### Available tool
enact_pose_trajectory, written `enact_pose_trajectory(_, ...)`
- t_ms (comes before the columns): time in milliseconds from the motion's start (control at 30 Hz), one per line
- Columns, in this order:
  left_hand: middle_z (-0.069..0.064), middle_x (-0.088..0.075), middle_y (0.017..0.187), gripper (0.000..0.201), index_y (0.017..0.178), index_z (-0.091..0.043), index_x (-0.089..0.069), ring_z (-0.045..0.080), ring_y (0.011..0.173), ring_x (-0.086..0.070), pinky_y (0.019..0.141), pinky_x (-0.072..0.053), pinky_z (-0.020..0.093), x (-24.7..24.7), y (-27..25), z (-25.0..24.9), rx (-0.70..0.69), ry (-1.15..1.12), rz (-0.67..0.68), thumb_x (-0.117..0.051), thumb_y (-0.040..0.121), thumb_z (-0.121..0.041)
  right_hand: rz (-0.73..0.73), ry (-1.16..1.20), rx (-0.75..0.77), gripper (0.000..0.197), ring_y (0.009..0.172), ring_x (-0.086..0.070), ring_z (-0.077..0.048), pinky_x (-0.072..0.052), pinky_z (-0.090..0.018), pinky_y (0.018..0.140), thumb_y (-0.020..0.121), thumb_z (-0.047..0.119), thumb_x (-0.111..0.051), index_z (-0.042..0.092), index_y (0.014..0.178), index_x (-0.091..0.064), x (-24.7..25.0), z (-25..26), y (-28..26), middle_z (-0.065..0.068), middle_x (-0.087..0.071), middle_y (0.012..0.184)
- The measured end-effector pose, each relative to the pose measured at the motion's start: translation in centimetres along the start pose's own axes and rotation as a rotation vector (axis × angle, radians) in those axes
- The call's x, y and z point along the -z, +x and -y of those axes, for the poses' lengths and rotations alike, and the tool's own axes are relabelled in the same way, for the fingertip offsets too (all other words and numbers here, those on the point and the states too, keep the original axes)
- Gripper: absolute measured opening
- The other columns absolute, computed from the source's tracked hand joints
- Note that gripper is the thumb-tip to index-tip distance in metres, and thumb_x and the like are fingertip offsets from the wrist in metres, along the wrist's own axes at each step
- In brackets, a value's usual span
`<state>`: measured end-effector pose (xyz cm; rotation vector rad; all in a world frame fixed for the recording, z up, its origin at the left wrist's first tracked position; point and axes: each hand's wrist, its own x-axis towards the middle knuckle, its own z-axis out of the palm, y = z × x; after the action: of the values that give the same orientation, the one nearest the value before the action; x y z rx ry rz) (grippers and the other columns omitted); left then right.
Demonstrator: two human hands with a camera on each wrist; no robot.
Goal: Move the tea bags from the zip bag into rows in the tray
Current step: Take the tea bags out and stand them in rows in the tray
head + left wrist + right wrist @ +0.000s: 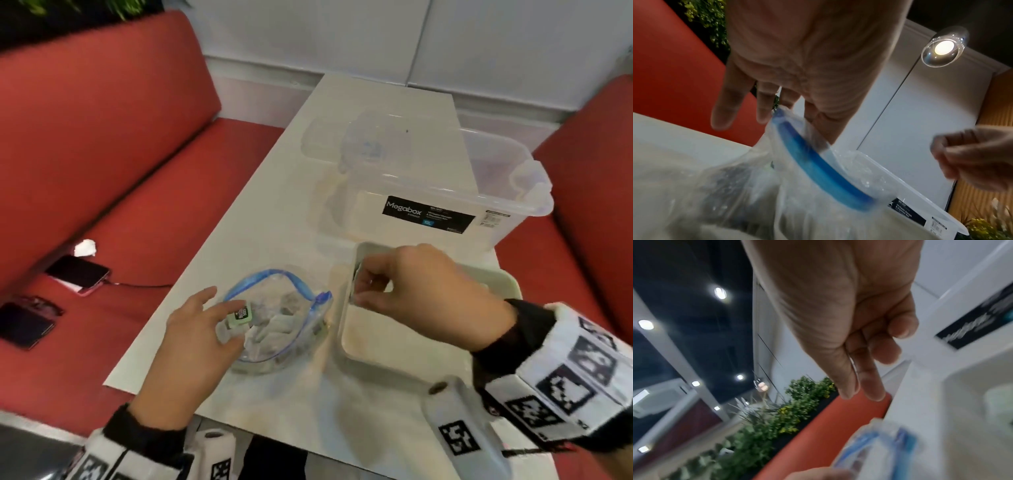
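Observation:
The clear zip bag (281,329) with its blue zip strip (818,165) lies open on the white table, several tea bags inside. My left hand (233,325) is at the bag's mouth and pinches a pale green tea bag (238,317) between thumb and fingers. The cream tray (428,359) sits just right of the bag. My right hand (370,287) hovers over the tray's far left corner, fingers loosely bent with nothing between them. One tea bag (358,277) stands against the tray's left wall and shows as a pale blur (999,400) in the right wrist view.
A clear Megabox storage box (445,192) stands behind the tray, with more clear plastic beyond it. On the red bench to the left lie a phone on a cable (78,274), a dark device (24,322) and a crumpled tissue (85,247).

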<state>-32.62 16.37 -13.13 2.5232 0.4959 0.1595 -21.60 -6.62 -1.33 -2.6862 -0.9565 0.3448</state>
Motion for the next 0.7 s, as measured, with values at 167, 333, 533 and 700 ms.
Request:
enact_pose_trajectory(167, 0.0, -0.045, 0.136, 0.07, 0.135, -0.019, -0.047, 0.018, 0.122, -0.045, 0.095, -0.028, 0.016, -1.1, -1.5, -0.1, -0.063, -0.043, 0.001, -0.07, 0.07, -0.005, -0.002, 0.13, 0.136, 0.022, 0.093, -0.063, -0.018, -0.046, -0.028, 0.079, 0.088, 0.015, -0.053, 0.025, 0.1, -0.069, -6.8, 5.4, 2.9, 0.003, -0.07, 0.1)
enact_pose_trajectory(333, -0.003, -0.038, 0.141, 0.076, 0.138, -0.019, -0.043, 0.019, 0.126, -0.04, 0.099, -0.036, 0.025, -2.0, -2.7, 0.4, -0.095, -0.05, -0.009, -0.067, 0.068, -0.001, 0.145, -0.14, 0.178, 0.025, 0.098, -0.061, -0.026, -0.038, -0.029, 0.073, 0.093, 0.009, -0.046, 0.009, 0.108, -0.066, -12.1, 6.4, 5.8, -0.009, -0.065, 0.104)
enact_pose_trajectory(533, -0.002, -0.035, 0.142, 0.077, 0.139, -0.018, -0.04, 0.019, 0.126, -0.038, 0.097, -0.032, 0.022, -2.3, -3.0, 0.7, -0.107, -0.065, -0.036, -0.064, 0.069, 0.002, 0.213, -0.289, 0.242, 0.023, 0.1, -0.06, -0.026, -0.042, -0.032, 0.073, 0.094, 0.018, -0.048, 0.013, 0.113, -0.061, -12.5, 6.5, 5.9, -0.007, -0.063, 0.108)
enact_pose_trajectory(700, -0.003, -0.033, 0.144, 0.076, 0.139, -0.02, -0.04, 0.019, 0.128, -0.037, 0.099, -0.036, 0.026, -2.5, -2.7, 0.9, -0.099, -0.06, -0.022, -0.064, 0.07, 0.001, 0.275, -0.265, 0.223, 0.025, 0.095, -0.061, -0.026, -0.049, -0.033, 0.077, 0.086, 0.014, -0.054, 0.012, 0.11, -0.062, -12.2, 6.7, 6.1, -0.008, -0.064, 0.104)
